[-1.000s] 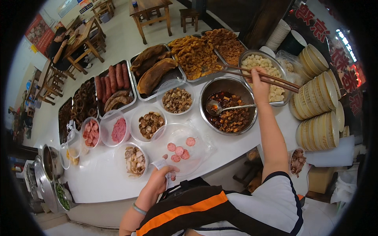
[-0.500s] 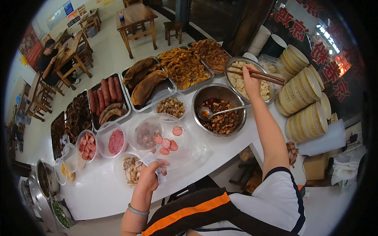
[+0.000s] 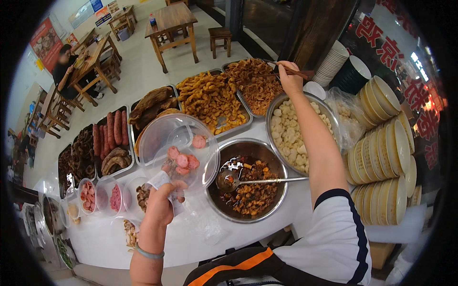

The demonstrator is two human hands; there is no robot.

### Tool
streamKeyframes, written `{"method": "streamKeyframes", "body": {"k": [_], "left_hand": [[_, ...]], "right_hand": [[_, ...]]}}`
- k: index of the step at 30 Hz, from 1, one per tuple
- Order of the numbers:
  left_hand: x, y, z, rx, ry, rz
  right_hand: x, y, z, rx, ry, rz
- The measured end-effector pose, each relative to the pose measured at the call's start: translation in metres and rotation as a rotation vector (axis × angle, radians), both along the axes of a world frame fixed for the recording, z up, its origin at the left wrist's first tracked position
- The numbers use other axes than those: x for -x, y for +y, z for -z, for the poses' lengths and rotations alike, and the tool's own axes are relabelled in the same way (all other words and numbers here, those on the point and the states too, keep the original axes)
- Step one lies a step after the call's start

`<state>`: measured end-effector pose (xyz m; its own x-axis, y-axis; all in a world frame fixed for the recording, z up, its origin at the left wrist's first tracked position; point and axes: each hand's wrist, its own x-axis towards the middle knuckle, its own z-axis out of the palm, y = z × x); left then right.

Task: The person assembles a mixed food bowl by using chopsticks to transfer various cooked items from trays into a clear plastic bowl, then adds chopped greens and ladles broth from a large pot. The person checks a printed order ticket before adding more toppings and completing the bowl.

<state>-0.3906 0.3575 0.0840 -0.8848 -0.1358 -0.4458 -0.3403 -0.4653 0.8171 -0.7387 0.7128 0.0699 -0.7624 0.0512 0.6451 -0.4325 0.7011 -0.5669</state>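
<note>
Above the white counter, at about seven o'clock, the left hand holds up a clear plastic tub by its near rim, fingers closed around the edge together with a slip of paper. The tub is lifted and tipped toward the person, so the few pink sausage slices inside slide to its lower side and the mouth faces the food. At one o'clock the right hand reaches far across, closed around a pair of dark chopsticks whose tips point out over the tray of brown fried pieces; whether they pinch anything I cannot tell, since the tips are small and partly hidden.

Between the two hands stand a tray of golden fried strips, a steel bowl of pale dumpling-like lumps under the outstretched arm, and a steel bowl of dark stew with a ladle resting in it. At three o'clock lean stacks of yellow-rimmed bowls. At nine o'clock lie red sausages and small tubs of sliced meat.
</note>
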Motion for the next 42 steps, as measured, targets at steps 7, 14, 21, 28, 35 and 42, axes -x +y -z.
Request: {"method": "streamKeyframes", "body": {"k": [7, 14, 21, 28, 35, 42], "left_hand": [[0.052, 0.032, 0.005, 0.058, -0.011, 0.011], [0.076, 0.042, 0.024, 0.024, -0.093, 0.000], [0.087, 0.044, 0.028, 0.014, -0.116, 0.045], [0.089, 0.044, 0.026, -0.040, -0.111, 0.055], [0.095, 0.044, 0.026, -0.039, -0.090, 0.072], [0.120, 0.043, 0.027, -0.034, -0.163, 0.032]], "right_hand": [[0.064, 0.002, 0.009, -0.152, -0.163, -0.041], [0.083, 0.001, 0.013, -0.172, -0.168, -0.071], [0.065, 0.010, 0.017, -0.189, -0.100, -0.106], [0.060, 0.018, 0.027, -0.217, 0.057, -0.139], [0.051, 0.024, 0.028, -0.220, 0.086, -0.168], [0.033, 0.030, 0.019, -0.187, 0.073, -0.148]]}}
